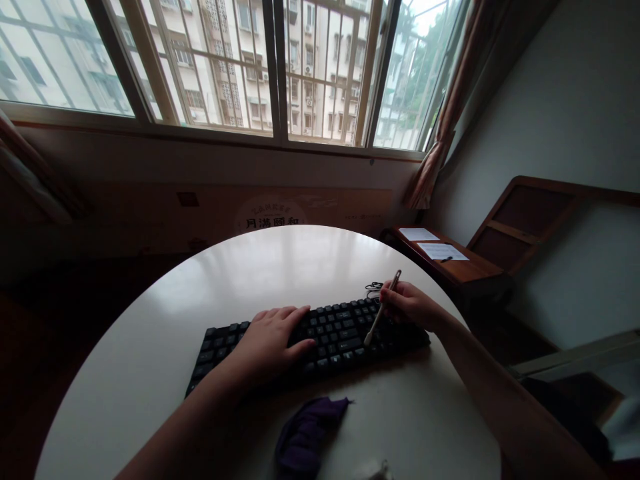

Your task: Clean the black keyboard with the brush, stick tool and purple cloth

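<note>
One round white table (150, 347) fills most of the head view, glossy enough to reflect the big barred window (280, 67) behind it. The room's pretty dim. There's a curtain (445, 127) bunched at the window's right edge and a wooden side desk (465, 270) with a couple of papers (443, 251) against the right wall.

A black keyboard (340, 333) lies across the table, with a crumpled purple cloth (305, 433) just in front of it, not touching.

The left hand (273, 340) lies flat on the keys left of centre, palm down and fingers spread loose, gripping nothing. The right hand (407, 303) is curled at the keyboard's far right corner, pinching a thin pale tool (374, 328) like a pen. It's tilted, with the lower tip down among the keys. Might be a cleaning brush, but it's too dark to tell. A small black cable (373, 288) is just behind that hand.
</note>
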### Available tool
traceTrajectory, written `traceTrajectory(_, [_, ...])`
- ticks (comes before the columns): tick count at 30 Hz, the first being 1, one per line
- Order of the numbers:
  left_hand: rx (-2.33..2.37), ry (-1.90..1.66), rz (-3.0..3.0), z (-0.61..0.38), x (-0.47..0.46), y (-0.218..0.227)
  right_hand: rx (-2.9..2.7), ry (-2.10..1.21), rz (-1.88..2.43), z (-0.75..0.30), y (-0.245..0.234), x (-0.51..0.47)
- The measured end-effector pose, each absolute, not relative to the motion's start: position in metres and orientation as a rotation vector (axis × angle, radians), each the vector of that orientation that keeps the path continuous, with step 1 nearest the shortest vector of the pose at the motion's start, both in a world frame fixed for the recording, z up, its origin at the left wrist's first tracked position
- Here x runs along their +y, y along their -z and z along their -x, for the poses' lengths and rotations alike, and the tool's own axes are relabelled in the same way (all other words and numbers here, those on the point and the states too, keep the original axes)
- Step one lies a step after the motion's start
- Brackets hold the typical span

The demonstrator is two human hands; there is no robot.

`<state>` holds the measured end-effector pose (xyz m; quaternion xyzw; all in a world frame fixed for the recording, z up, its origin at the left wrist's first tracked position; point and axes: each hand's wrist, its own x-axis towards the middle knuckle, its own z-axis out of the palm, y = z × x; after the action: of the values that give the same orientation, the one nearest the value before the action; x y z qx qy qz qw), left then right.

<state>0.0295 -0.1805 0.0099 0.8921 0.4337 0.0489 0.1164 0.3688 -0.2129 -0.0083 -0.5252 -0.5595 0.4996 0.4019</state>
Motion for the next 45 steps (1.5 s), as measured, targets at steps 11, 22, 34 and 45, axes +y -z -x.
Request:
traceTrajectory(11, [1.255,-0.171,-2.62,-0.028,-0.179,-0.007,-1.408,-1.173,1.195,-0.362,0.008,-0.215])
traceTrajectory(22, [1.259,-0.166,-2.618,-0.028,-0.179,-0.008,-1.38,-1.051,1.132,-0.364,0.008,-0.215])
traceTrajectory(34, [1.253,-0.153,-2.622,-0.028,-0.18,-0.009,-1.303,-0.717,1.003,-0.36,-0.012,-0.24])
traceTrajectory(45, [1.253,-0.18,-2.64,-0.026,-0.177,-0.004,-1.754,-0.166,1.307,-0.303,0.024,-0.347])
